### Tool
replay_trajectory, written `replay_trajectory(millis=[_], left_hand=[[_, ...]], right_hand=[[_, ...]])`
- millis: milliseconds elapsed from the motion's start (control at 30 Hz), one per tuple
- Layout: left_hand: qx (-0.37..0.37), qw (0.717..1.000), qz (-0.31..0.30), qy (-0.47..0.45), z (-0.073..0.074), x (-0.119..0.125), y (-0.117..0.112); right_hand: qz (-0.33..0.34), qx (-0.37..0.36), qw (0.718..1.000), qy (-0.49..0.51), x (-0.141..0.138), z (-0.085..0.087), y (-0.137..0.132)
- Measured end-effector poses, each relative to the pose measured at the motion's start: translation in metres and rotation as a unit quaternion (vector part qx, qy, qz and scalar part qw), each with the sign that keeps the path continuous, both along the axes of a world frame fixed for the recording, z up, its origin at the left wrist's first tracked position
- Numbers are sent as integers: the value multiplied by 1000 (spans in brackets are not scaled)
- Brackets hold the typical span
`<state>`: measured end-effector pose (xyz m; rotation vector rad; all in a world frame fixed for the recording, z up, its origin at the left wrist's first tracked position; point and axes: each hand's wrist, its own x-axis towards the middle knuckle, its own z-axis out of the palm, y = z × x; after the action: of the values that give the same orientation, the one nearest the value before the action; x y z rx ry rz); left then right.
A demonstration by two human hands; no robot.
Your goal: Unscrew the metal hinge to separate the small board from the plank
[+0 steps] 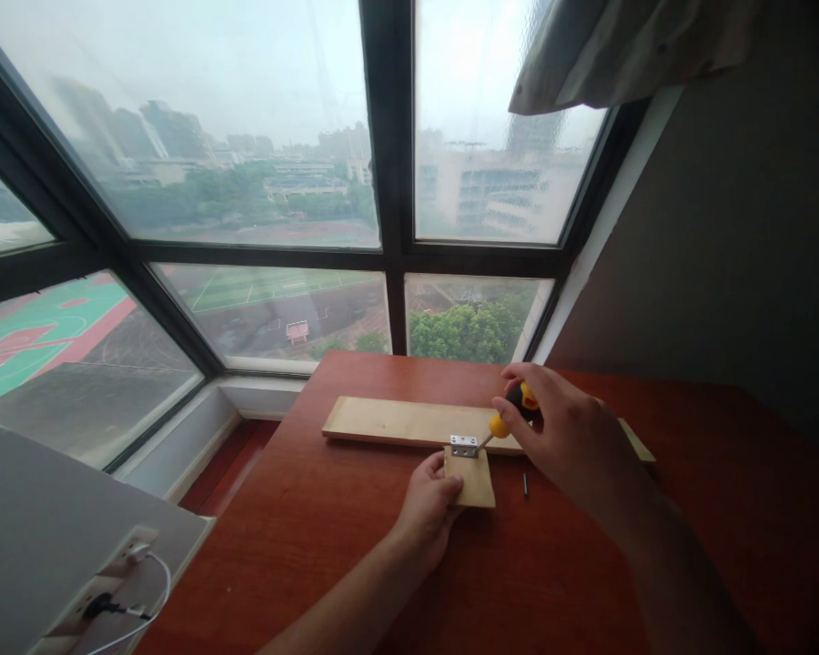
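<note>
My right hand (563,428) is closed round a screwdriver (511,411) with a yellow and black handle. Its tip points down-left at a small metal hinge (463,445). The hinge sits where a long pale wooden board (396,421) meets a small wooden block (474,479). My left hand (429,500) grips the left edge of the small block, holding it against the red-brown table (328,537). A small dark screw (525,484) lies on the table just right of the block.
The table stands against a large dark-framed window (389,246) overlooking buildings and sports courts. A grey wall (737,236) rises at the right, with a curtain (628,45) above. At lower left, a grey surface holds a socket with a white cable (133,591).
</note>
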<state>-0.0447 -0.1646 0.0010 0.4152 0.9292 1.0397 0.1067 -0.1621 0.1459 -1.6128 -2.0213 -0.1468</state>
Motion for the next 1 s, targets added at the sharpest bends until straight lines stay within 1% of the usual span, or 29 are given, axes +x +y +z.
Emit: replay_trajectory(millis=[100,200,400,533,733,900,1000], left_hand=[[0,1000,0,-5,-1,0,0],[-2,1000,1,-10,-1,0,0],[-5,1000,3,0,0,1,0],[-2,1000,4,-2,-1,0,0],[1,1000,4,-10,-2,0,0],[-1,1000,1,0,-1,0,0],[-3,1000,5,6,-1,0,0]], right_hand=[[20,-7,1000,22,-1,2,-1],[29,-12,999,20,-1,3,-3],[-2,-5,1000,4,-1,0,-1],[11,-9,1000,20,0,1,-1],[19,-19,1000,-3,1,6,-7],[-9,1,1000,-6,2,0,-2],[-3,6,1000,11,2,-1,0]])
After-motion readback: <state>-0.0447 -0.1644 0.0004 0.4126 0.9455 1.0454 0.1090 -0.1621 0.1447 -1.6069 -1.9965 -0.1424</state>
